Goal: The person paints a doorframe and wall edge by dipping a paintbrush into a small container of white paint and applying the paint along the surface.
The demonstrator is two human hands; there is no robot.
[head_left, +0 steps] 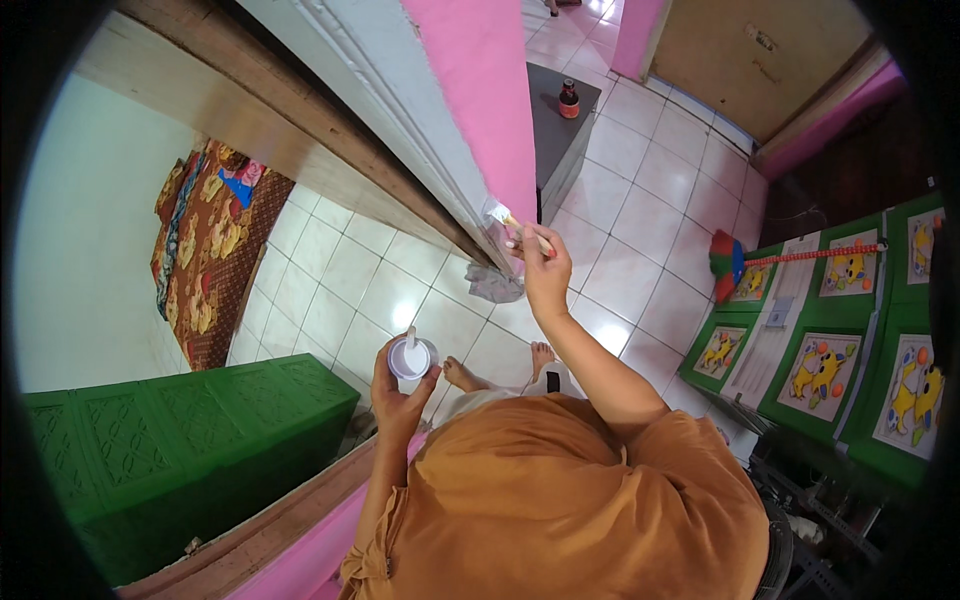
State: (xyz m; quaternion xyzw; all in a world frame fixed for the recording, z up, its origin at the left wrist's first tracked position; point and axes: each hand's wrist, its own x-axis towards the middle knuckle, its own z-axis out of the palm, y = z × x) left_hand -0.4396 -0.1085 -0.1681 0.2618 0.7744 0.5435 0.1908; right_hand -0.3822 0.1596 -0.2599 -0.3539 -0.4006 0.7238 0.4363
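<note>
The right hand (545, 268) grips a paintbrush (515, 225), bristles touching the white door frame edge (440, 150); the left hand's (398, 395) fingers wrap a small cup of white paint (411, 357); a grey rag (494, 284) lies on the tiled floor (650, 220) below; a green cabinet (170, 440) stands left.

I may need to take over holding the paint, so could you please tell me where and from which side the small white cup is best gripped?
Grip the small white cup around its side wall, coming from below, as the left hand does now. Its mouth is open and faces up, with a stick standing in it, so the top should stay clear. The right hand is busy with the paintbrush at the door edge.
</note>
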